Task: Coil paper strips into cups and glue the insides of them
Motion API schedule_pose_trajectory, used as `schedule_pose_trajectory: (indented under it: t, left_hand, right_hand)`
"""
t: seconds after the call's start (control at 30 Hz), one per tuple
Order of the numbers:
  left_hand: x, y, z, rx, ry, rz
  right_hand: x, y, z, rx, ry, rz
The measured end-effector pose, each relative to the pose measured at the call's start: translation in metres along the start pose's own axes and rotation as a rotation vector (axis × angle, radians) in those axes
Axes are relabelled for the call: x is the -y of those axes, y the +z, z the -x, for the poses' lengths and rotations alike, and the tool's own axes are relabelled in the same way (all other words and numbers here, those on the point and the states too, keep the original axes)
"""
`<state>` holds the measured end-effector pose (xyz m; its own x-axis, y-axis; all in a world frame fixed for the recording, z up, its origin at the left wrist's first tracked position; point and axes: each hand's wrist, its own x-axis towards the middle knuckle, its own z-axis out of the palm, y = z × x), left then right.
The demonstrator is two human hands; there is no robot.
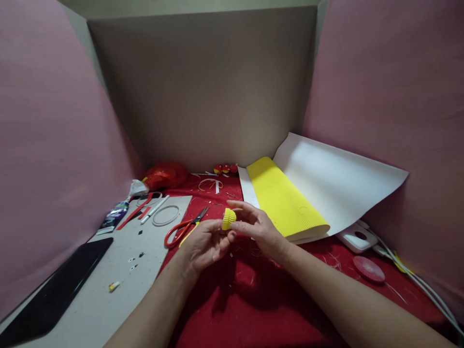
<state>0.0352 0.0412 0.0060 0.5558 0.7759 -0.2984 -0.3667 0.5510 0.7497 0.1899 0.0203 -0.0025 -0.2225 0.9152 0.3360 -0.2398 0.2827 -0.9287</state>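
Between my two hands is a small cup-shaped piece of ridged yellow corrugated paper (228,219), held above the red cloth. My left hand (208,244) grips its left side with the fingertips, the other fingers curled below. From the right, my right hand (259,227) pinches the same piece, its thumb at the lower edge and its fingers reaching over the top. Just beyond my left hand lie red-handled scissors (181,231), blades pointing away. A yellow corrugated sheet (286,198), curled at its near end, rests beyond my right hand.
A large white sheet (337,179) leans at the right, near a white device with cables (357,237) and a pink disc (369,268). On the left, a grey board (145,256) carries a black slab (61,290), a white pen (154,210) and a ring (166,215). Small red-and-yellow balls (225,168) sit behind.
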Motion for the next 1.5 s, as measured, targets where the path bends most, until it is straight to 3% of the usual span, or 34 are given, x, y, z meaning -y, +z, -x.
schedule_pose_trajectory:
  t: [0.17,0.3,0.5,0.63,0.77,1.0,1.1,1.3,1.5]
  left_hand:
    - [0.002,-0.002,-0.001,-0.044,0.012,-0.106]
    - [0.001,0.004,0.0,-0.109,0.069,-0.212]
    - [0.002,0.008,0.0,-0.324,0.464,-0.306]
    - [0.002,0.01,0.004,-0.306,0.596,-0.502]
    - [0.002,0.008,0.005,-0.235,0.573,-0.68]
    - [0.001,0.002,0.001,-0.219,0.49,-0.574]
    - [0.001,0.001,0.0,-0.221,0.48,-0.561]
    - [0.001,0.001,0.001,-0.207,0.47,-0.552]
    - [0.0,0.001,0.002,-0.209,0.449,-0.579]
  right_hand:
    - [-0.006,0.001,-0.002,-0.055,0.052,-0.1]
    - [-0.006,-0.001,-0.006,-0.192,0.08,-0.242]
    - [-0.004,-0.004,-0.009,-0.187,0.186,-0.366]
    - [-0.004,-0.004,-0.007,-0.177,0.253,-0.37]
    - [-0.006,-0.002,-0.006,-0.154,0.311,-0.321]
    - [-0.007,-0.001,-0.006,-0.08,0.321,-0.339]
    - [-0.009,0.001,-0.005,-0.109,0.234,-0.245]
    - [-0.018,0.002,-0.003,-0.157,-0.065,0.273]
    - [-0.022,0.0,-0.003,-0.117,-0.12,0.443]
